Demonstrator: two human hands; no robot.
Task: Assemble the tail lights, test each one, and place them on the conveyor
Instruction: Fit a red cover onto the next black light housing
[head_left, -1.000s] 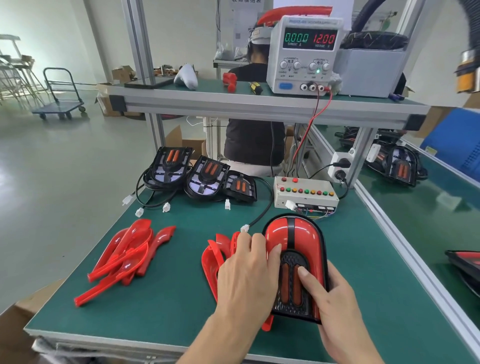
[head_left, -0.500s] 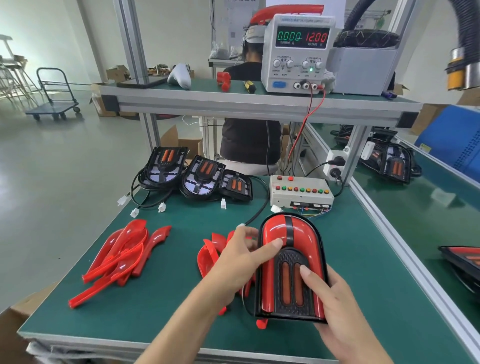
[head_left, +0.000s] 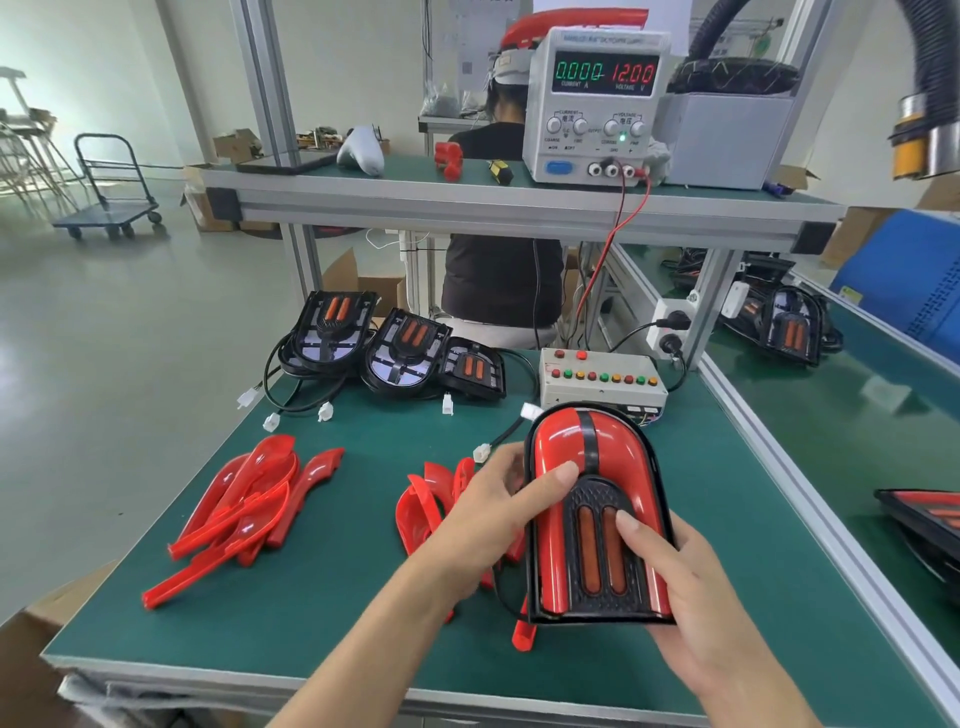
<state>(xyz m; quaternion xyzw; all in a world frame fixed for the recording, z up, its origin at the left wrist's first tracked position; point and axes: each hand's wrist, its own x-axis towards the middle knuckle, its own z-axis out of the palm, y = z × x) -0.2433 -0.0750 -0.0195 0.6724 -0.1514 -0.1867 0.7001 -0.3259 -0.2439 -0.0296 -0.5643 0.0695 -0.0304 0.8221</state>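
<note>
An assembled tail light (head_left: 597, 519), red lenses on a black housing, is held tilted just above the green table (head_left: 322, 618). My left hand (head_left: 493, 519) grips its left edge, thumb lying on the red lens. My right hand (head_left: 675, 582) holds its lower right side, thumb pressed on the orange centre strips. Its cable ends in a white connector (head_left: 482, 452) beside my left hand. Three black housings (head_left: 400, 348) without lenses lie at the back of the table.
Loose red lenses lie in a pile at the left (head_left: 244, 509) and another under my left hand (head_left: 426, 514). A test box with coloured buttons (head_left: 602, 382) sits behind the light. A power supply (head_left: 597, 104) stands on the shelf. The conveyor (head_left: 857, 415) runs along the right, carrying finished lights.
My left hand shifted from lying flat over the light's left side to gripping its edge with the thumb on top. The light has lifted and tilted slightly.
</note>
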